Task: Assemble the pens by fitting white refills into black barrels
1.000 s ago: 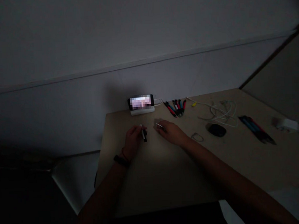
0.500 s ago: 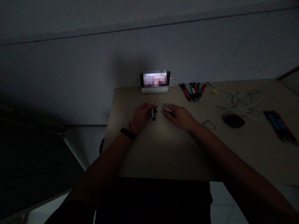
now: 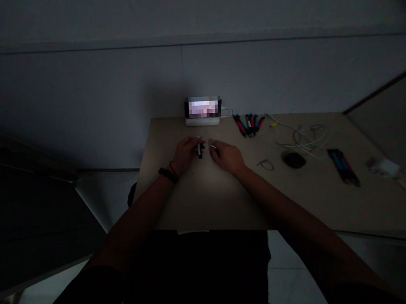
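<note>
The room is dim. My left hand (image 3: 186,154) rests on the beige table (image 3: 226,200) and is closed round a short black pen barrel (image 3: 199,149) held almost upright. A dark band sits on that wrist. My right hand (image 3: 225,156) lies just to the right, fingers pinched on a thin pale rod (image 3: 213,146) that points toward the barrel. A small gap separates the two parts.
A lit phone (image 3: 203,107) stands on a white stand at the table's back edge. Several pens (image 3: 249,123) lie to its right. Farther right are white cables (image 3: 304,140), a dark round object (image 3: 293,160), more pens (image 3: 342,166) and a white charger (image 3: 384,166).
The view has swung and levelled, so the table sits differently in frame. Both hands keep their hold and have drawn slightly closer together.
</note>
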`<act>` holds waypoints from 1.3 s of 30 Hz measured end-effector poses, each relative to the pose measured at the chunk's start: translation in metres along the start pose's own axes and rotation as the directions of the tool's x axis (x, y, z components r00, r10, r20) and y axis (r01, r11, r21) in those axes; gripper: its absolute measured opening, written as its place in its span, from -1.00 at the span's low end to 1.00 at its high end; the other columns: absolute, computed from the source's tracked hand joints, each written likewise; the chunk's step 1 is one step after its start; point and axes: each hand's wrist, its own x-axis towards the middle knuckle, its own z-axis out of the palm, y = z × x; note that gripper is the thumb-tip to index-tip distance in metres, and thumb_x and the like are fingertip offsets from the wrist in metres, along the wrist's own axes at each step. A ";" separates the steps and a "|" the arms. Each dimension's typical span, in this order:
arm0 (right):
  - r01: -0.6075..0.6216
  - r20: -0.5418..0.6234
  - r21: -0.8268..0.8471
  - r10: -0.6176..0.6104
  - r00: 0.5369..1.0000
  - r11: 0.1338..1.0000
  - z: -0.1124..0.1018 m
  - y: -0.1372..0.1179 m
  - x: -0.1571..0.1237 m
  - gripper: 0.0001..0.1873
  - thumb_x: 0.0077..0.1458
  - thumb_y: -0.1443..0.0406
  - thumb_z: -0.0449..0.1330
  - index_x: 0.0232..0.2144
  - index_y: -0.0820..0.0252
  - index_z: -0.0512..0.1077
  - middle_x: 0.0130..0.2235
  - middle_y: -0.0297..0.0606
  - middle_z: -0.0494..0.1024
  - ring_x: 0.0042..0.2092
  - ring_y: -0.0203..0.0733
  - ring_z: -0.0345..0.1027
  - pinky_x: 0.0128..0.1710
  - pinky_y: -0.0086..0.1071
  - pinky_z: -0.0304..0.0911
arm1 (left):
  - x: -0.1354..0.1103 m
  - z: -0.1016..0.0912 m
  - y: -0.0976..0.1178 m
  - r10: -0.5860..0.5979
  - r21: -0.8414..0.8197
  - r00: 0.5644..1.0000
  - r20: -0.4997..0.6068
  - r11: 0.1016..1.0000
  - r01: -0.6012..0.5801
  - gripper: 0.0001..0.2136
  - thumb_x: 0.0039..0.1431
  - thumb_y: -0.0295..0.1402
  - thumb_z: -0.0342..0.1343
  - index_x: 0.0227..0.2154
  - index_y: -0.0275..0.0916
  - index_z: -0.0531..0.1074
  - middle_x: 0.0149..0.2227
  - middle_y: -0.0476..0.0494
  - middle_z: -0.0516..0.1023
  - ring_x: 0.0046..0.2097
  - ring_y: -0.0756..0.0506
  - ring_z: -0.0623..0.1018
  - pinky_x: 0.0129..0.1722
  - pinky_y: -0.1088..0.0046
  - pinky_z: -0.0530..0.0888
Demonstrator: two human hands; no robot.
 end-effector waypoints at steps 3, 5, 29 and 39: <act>0.012 -0.007 -0.018 -0.012 1.000 1.000 0.001 -0.002 0.000 -0.61 0.36 0.19 -0.03 0.06 0.22 0.45 -0.02 -0.03 0.63 -0.12 0.02 0.50 -0.23 -0.30 0.22 | 0.001 0.000 0.000 0.006 0.005 1.000 -0.008 1.000 -0.006 -0.77 0.09 -0.24 0.36 -0.42 -0.29 0.48 -0.31 -0.08 0.62 -0.37 0.04 0.54 -0.35 0.53 0.47; 0.014 -0.010 -0.031 -0.014 1.000 0.999 0.002 -0.002 0.000 -0.61 0.36 0.19 -0.03 0.04 0.24 0.46 -0.04 -0.01 0.63 -0.12 0.03 0.50 -0.23 -0.29 0.22 | 0.001 0.000 0.000 0.003 0.023 1.000 -0.025 1.000 -0.003 -0.76 0.09 -0.23 0.36 -0.42 -0.29 0.48 -0.31 -0.09 0.61 -0.37 0.03 0.55 -0.38 0.54 0.46; 0.004 -0.054 0.001 -0.003 0.999 1.000 0.004 0.000 -0.002 -0.64 0.34 0.13 0.00 -0.10 0.23 0.48 -0.15 -0.03 0.62 -0.18 0.01 0.47 -0.25 -0.30 0.21 | 0.004 -0.001 -0.010 0.048 0.146 0.997 0.068 0.988 -0.057 -0.76 0.13 -0.22 0.35 -0.45 -0.29 0.52 -0.39 -0.08 0.61 -0.41 0.04 0.51 -0.40 0.54 0.43; 0.158 -0.153 0.092 -0.142 0.978 0.983 0.008 0.005 -0.001 -0.74 0.29 0.20 0.05 -0.17 0.21 0.48 -0.20 -0.05 0.55 -0.11 0.04 0.38 -0.06 -0.20 0.27 | 0.005 0.000 -0.013 0.087 0.203 0.993 0.079 0.974 -0.102 -0.76 0.09 -0.22 0.36 -0.50 -0.27 0.51 -0.44 -0.06 0.58 -0.43 0.02 0.50 -0.38 0.52 0.44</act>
